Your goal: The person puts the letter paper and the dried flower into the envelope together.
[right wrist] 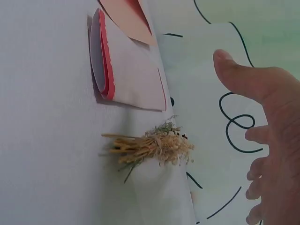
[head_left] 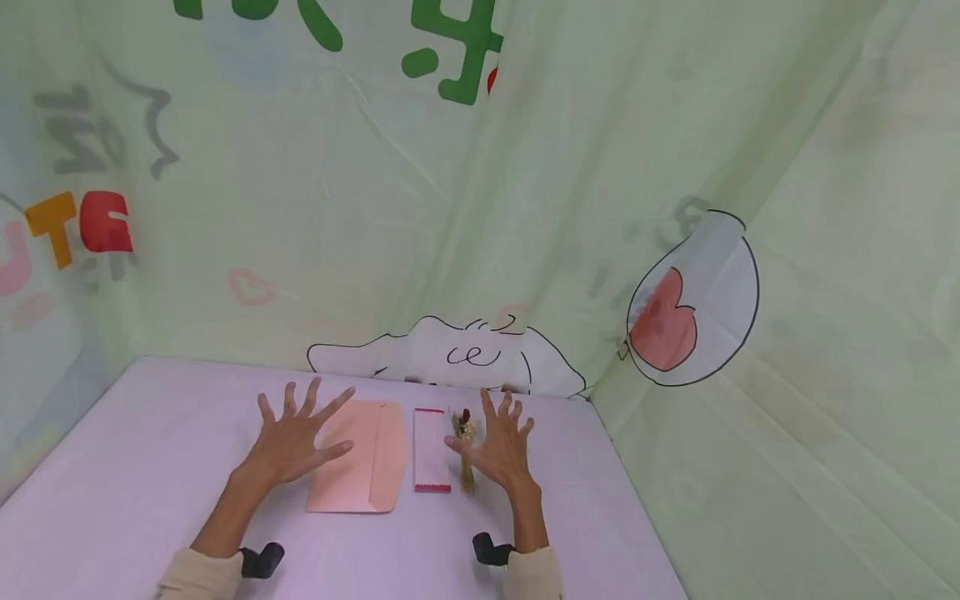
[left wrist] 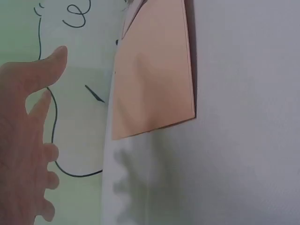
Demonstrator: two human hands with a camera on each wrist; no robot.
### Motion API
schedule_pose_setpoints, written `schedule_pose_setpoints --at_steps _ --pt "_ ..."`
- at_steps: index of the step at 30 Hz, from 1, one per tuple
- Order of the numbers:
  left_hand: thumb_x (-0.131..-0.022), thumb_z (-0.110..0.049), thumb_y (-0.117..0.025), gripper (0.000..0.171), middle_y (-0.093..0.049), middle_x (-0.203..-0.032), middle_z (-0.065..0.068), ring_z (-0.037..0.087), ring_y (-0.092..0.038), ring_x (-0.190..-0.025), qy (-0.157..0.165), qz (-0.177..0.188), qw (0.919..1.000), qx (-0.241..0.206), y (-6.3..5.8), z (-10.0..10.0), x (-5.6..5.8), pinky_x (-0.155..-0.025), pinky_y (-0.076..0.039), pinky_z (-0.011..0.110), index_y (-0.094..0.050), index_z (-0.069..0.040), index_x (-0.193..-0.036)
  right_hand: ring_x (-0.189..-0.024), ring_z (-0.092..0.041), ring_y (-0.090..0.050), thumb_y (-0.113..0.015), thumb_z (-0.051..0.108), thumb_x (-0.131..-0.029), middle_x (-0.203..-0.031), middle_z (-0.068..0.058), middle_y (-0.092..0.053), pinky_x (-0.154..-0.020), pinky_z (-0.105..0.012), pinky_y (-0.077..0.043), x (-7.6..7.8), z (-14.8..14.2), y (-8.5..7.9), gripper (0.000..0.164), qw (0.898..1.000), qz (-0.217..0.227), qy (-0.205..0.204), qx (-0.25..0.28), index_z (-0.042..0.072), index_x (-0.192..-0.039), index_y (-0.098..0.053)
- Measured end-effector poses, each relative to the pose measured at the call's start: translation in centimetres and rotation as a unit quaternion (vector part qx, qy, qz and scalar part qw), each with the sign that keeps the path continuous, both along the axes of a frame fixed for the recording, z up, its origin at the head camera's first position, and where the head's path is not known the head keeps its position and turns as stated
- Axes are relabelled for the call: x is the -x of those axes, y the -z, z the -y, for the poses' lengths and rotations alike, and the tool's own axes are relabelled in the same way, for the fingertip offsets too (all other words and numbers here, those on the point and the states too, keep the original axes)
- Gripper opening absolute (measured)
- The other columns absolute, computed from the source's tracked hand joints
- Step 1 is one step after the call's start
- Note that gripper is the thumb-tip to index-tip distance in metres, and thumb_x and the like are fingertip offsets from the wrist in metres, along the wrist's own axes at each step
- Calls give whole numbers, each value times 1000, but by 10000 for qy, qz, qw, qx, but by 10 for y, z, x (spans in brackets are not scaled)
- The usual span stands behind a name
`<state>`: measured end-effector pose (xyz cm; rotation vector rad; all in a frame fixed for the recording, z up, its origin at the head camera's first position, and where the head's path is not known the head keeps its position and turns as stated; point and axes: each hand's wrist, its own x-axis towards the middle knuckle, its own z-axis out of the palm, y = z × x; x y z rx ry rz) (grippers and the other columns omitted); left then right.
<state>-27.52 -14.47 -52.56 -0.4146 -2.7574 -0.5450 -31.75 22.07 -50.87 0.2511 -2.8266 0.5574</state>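
My left hand (head_left: pixel 288 442) is held with spread fingers over the left side of a pink envelope (head_left: pixel 345 467), its flap side toward the right. In the left wrist view the envelope (left wrist: pixel 154 70) lies on the table with the hand's shadow across it. To its right lies a folded white paper with red edges (head_left: pixel 431 450), seen folded over in the right wrist view. A small bundle of dried flowers (right wrist: pixel 150 147), tied around its stems, lies beside that paper. My right hand (head_left: pixel 498 446) hovers with fingers spread by the flowers. Neither hand holds anything.
The things lie on a pale table (head_left: pixel 360 558) whose far edge meets a hanging light green cloth (head_left: pixel 337 208) printed with letters and drawings. The same cloth rises along the right side. Dark straps (head_left: pixel 262 561) sit at both wrists, near the beige sleeves (head_left: pixel 202 575).
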Motion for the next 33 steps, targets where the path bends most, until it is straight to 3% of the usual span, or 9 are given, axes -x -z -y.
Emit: schedule_pose_setpoints --at_steps 3,5,7,9,12,15,23,29,33 --pt "-97 -63 -69 81 -31 -174 35 75 -29 -152 58 30 9999 -130 2 -6 0 -113 -9 99 -43 -32 -167 -160 -62 -29 -78 56 -90 -174 -37 -29 -123 -87 -21 1 5 2 100 9992 -95 15 378 9 -169 -39" --pt "-98 -60 -70 79 -33 -173 34 75 -31 -151 104 10 9998 -178 5 -11 -1 -113 -10 98 -45 -32 -167 -153 -59 -43 -79 43 -95 -169 -35 -41 -119 -83 -35 2 9 3 88 9972 -272 33 698 6 -167 -43" --pt "-98 -58 -71 77 -36 -172 34 74 -34 -150 133 -36 9998 -138 9 -17 -2 -114 -13 97 -46 -32 -166 -133 -52 -63 -81 30 -97 -148 -33 -63 -107 -74 -50 3 15 3 75 9937 -511 65 998 3 -161 -51" --pt "-98 -55 -73 75 -40 -169 33 73 -38 -148 203 -122 9996 -122 14 -24 -3 -113 -18 97 -49 -31 -164 -109 -43 -75 -81 24 -99 -125 -26 -78 -91 -64 -59 3 22 3 60 9908 -760 223 1095 3 -151 -62" --pt "-98 -52 -74 71 -44 -166 32 72 -44 -144 333 -178 9993 -76 21 -35 -6 -110 -25 97 -53 -29 -162 -78 -32 -77 -81 23 -99 -90 -16 -82 -71 -53 -60 3 36 3 36 9871 -1031 566 1086 3 -129 -78" --pt "-98 -50 -74 67 -46 -165 31 72 -45 -142 477 -46 9987 -179 28 -45 -9 -109 -26 97 -57 -27 -158 -72 -27 -75 -82 19 -98 -84 -12 -82 -67 -47 -58 1 51 7 20 9844 -1023 872 1131 1 -105 -84" --pt "-99 -55 -67 66 -41 -169 32 72 -41 -146 558 681 9949 -489 37 -55 -15 -113 -24 95 -60 -20 -154 -68 -36 -71 -89 7 -88 -73 -21 -71 -61 -48 -56 -9 80 32 23 9840 -730 1201 1099 -11 -91 -75" --pt "-97 -55 -70 67 -42 -168 33 71 -42 -146 536 805 9942 -464 41 -56 -17 -112 -29 93 -60 -20 -153 -74 -43 -73 -89 5 -84 -80 -23 -75 -63 -56 -56 -10 90 42 22 9814 -686 1435 1073 -9 -90 -74" --pt "-96 -47 -74 65 -40 -168 35 73 -36 -149 573 964 9916 -641 39 -56 -17 -118 -29 88 -60 -17 -152 -75 -44 -73 -88 5 -84 -82 -24 -75 -64 -57 -56 -8 94 45 22 9802 -666 1472 1149 -10 -92 -74"
